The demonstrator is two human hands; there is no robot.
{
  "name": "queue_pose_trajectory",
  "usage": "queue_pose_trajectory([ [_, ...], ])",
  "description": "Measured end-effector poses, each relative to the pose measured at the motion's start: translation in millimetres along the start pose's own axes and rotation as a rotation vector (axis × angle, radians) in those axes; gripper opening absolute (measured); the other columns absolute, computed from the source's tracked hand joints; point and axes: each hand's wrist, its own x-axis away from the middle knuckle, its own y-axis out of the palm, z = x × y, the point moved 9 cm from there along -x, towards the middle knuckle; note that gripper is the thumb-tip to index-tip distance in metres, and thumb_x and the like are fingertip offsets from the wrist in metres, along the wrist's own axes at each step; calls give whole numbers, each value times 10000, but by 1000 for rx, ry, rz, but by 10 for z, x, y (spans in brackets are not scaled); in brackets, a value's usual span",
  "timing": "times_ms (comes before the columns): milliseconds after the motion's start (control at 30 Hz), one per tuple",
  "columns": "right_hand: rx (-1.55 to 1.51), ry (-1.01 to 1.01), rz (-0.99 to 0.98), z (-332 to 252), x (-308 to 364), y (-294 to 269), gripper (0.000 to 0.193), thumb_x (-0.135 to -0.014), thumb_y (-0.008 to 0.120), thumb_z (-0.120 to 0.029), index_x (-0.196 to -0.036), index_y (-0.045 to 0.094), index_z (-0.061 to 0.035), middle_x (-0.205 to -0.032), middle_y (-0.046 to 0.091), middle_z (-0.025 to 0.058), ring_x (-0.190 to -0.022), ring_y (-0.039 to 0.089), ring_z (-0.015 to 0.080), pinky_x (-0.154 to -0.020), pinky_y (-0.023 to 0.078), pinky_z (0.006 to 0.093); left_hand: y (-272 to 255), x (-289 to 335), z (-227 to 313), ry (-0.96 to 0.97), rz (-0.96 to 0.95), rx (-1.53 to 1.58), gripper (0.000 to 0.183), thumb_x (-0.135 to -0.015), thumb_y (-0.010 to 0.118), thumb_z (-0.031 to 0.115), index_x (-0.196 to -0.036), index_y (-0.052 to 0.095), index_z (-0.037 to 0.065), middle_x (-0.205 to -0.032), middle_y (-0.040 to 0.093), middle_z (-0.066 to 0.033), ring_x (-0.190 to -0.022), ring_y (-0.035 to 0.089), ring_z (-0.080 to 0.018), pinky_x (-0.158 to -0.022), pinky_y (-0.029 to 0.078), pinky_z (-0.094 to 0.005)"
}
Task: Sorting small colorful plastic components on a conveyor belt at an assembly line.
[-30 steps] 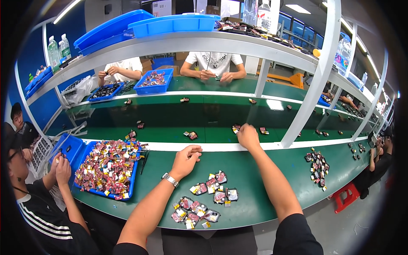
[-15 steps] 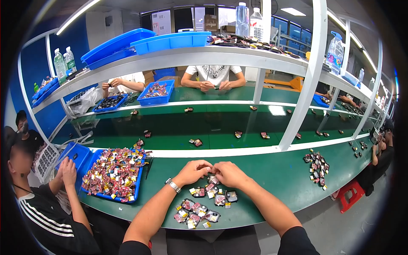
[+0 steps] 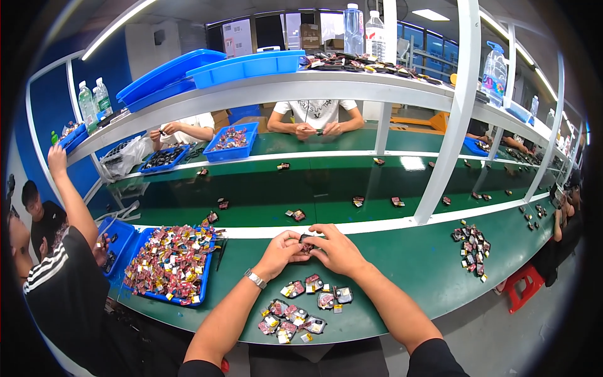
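My left hand (image 3: 277, 256), with a watch on its wrist, and my right hand (image 3: 340, 251) meet over the green bench. Between their fingertips they hold a small black-cased module with a reddish circuit board (image 3: 306, 245), partly hidden by the fingers. Just below my hands lies a loose cluster of similar modules, among them a grey-faced module (image 3: 343, 295). Several more, including a dark-rimmed module (image 3: 314, 324), lie close together toward the bench's near edge. Their faces show red boards, silvery parts and yellow-and-white pieces.
At left stands a blue tray (image 3: 206, 276) heaped with red, yellow and white parts, with black tweezers (image 3: 221, 252) beside it. Another module pile (image 3: 472, 249) lies right. Modules dot the belt (image 3: 333, 182) beyond a white rail. A white post (image 3: 443, 125) supports the shelf. Co-workers sit around.
My hands have lifted slightly and now hold a module between them. At left, a co-worker has raised an arm toward the shelf. Modules on the belt have shifted slightly right in view.
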Motion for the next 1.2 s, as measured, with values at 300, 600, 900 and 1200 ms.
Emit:
queue_pose_trajectory([
  [300, -21, 68, -92, 115, 38, 56, 168, -736, 734, -73, -883, 652, -81, -1219, 535, 94, -1164, 508, 292, -962, 450, 398, 174, 46, 87, -14, -37, -185, 254, -937, 532, 20, -1189, 517, 34, -1087, 625, -89, -948, 652, -183, -863, 571, -323],
  [600, -90, 137, -89, 205, 75, 131, 113, -805, 677, -137, -893, 733, -93, -1264, 552, 86, -1215, 488, 271, -1001, 436, 385, 174, 26, 7, -50, -110, -192, 404, -927, 539, -2, -1325, 475, 23, -1157, 619, -116, -1063, 616, -185, -905, 551, -319],
  [900, -48, 227, -102, 170, 65, 118, 153, -802, 628, -141, -876, 724, -48, -1218, 581, 104, -1178, 514, 274, -984, 444, 382, 194, 32, -51, -35, -187, -195, 384, -931, 536, -6, -1310, 476, -19, -1225, 591, -129, -1091, 610, -196, -921, 552, -332],
  [1200, -90, 112, -164, 100, 108, 101, 143, -804, 635, -133, -874, 720, -42, -1209, 583, 106, -1170, 514, 279, -996, 430, 380, 162, 34, -103, -66, -146, -72, 340, -929, 549, -15, -1265, 499, -19, -1181, 612, -113, -1052, 633, -192, -901, 567, -337],
])
